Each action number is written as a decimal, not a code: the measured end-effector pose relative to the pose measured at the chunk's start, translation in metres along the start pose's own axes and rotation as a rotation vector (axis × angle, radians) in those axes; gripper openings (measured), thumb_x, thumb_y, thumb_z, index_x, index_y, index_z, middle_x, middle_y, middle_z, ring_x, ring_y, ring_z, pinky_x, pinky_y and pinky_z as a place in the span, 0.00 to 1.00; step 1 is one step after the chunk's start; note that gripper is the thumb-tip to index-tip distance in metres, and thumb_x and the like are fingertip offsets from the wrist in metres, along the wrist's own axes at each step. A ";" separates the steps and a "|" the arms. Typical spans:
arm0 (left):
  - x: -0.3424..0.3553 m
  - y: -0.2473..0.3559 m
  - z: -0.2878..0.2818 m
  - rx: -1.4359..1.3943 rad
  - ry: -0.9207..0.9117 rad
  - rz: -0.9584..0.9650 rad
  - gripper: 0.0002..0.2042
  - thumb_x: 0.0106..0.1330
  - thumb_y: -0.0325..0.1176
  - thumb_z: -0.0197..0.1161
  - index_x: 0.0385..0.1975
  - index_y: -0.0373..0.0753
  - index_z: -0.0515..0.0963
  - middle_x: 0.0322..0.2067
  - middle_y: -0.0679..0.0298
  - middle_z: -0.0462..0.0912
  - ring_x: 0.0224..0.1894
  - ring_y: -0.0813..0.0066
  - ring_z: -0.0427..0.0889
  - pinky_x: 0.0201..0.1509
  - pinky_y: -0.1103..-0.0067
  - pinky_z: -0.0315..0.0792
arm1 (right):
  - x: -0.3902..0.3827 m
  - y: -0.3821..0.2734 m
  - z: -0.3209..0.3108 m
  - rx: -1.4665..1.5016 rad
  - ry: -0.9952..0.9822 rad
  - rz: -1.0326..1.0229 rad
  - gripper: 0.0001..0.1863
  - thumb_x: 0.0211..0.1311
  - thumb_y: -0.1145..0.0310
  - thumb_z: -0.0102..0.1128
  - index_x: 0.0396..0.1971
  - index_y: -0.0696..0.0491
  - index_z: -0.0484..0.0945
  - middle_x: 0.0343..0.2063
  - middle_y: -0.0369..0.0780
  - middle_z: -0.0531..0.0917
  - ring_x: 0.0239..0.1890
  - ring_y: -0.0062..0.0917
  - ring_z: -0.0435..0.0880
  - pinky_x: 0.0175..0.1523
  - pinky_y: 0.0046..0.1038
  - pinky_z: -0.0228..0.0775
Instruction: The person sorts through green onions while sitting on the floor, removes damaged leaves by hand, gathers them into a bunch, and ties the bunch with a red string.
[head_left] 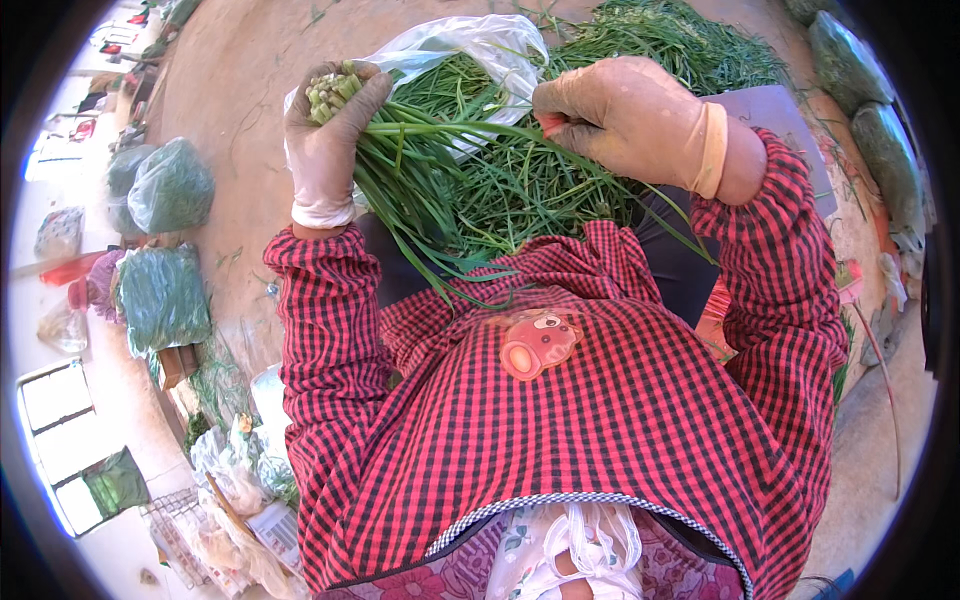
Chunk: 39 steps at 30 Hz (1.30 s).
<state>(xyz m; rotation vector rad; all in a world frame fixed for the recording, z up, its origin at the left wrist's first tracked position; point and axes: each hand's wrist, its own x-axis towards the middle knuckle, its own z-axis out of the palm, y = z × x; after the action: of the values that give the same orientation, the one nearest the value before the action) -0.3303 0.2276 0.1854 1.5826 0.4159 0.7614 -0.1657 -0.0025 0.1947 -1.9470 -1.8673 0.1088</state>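
My left hand (325, 155), in a thin pale glove, is closed round a bunch of garlic chives (412, 185). The pale cut ends point up out of my fist, and the green leaves hang down toward my lap. Off to the right, my right hand (645, 120), also gloved, pinches a few long chive leaves that stretch across from the bunch; its fingertips are partly hidden. Below and between both hands lies a loose heap of chives (530, 195). A clear plastic bag (470, 35) rests at the heap's far side, just beyond my hands.
Another pile of chives (680, 45) lies on the floor ahead. Stuffed green plastic bags (165, 295) stand at the left, and more filled bags (885, 150) line the right. A thin stick (885, 390) lies at the right. Plastic wrappings (235, 465) are at the lower left.
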 end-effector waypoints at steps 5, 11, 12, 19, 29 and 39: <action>0.001 0.000 -0.011 -0.116 -0.248 -0.231 0.08 0.60 0.28 0.69 0.37 0.34 0.81 0.32 0.65 0.84 0.34 0.77 0.82 0.40 0.80 0.77 | 0.003 -0.011 -0.022 -0.294 0.190 -0.049 0.07 0.55 0.70 0.60 0.34 0.54 0.78 0.26 0.43 0.81 0.31 0.42 0.82 0.35 0.36 0.74; -0.009 0.009 -0.004 -0.128 -0.446 -0.293 0.14 0.55 0.27 0.73 0.40 0.35 0.80 0.35 0.64 0.83 0.36 0.76 0.82 0.44 0.78 0.76 | 0.004 -0.001 -0.051 -0.605 0.223 -0.080 0.08 0.54 0.69 0.56 0.33 0.54 0.79 0.23 0.42 0.80 0.28 0.40 0.82 0.33 0.37 0.74; -0.011 0.012 -0.006 -0.114 -0.455 -0.286 0.14 0.55 0.27 0.73 0.40 0.35 0.80 0.35 0.65 0.83 0.36 0.76 0.82 0.45 0.79 0.76 | 0.005 0.004 -0.054 -0.661 0.232 -0.073 0.08 0.55 0.69 0.57 0.33 0.55 0.79 0.23 0.42 0.80 0.28 0.40 0.82 0.33 0.38 0.74; 0.002 0.000 -0.021 -0.080 -0.219 -0.291 0.11 0.61 0.29 0.67 0.42 0.36 0.77 0.34 0.61 0.84 0.35 0.71 0.83 0.44 0.76 0.78 | -0.009 0.018 -0.043 -0.228 0.243 0.048 0.11 0.62 0.65 0.63 0.39 0.56 0.82 0.35 0.43 0.83 0.35 0.34 0.83 0.39 0.28 0.75; 0.033 -0.016 -0.049 -0.387 0.197 -0.160 0.14 0.67 0.38 0.60 0.36 0.31 0.80 0.32 0.54 0.84 0.36 0.61 0.84 0.45 0.69 0.80 | -0.011 -0.017 0.053 0.518 -0.148 0.206 0.10 0.64 0.69 0.60 0.41 0.56 0.84 0.30 0.40 0.87 0.30 0.20 0.85 0.39 0.24 0.77; 0.034 -0.042 -0.068 -0.503 0.318 -0.200 0.13 0.69 0.38 0.57 0.35 0.32 0.79 0.34 0.53 0.84 0.38 0.58 0.83 0.48 0.65 0.79 | -0.027 -0.029 0.108 0.974 -0.169 0.296 0.19 0.64 0.55 0.63 0.40 0.57 0.84 0.27 0.40 0.85 0.30 0.23 0.83 0.40 0.24 0.75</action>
<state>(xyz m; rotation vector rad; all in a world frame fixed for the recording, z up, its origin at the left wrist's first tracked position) -0.3458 0.3068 0.1534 0.9388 0.5539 0.8831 -0.2331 -0.0016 0.1016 -1.4831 -1.1993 1.0749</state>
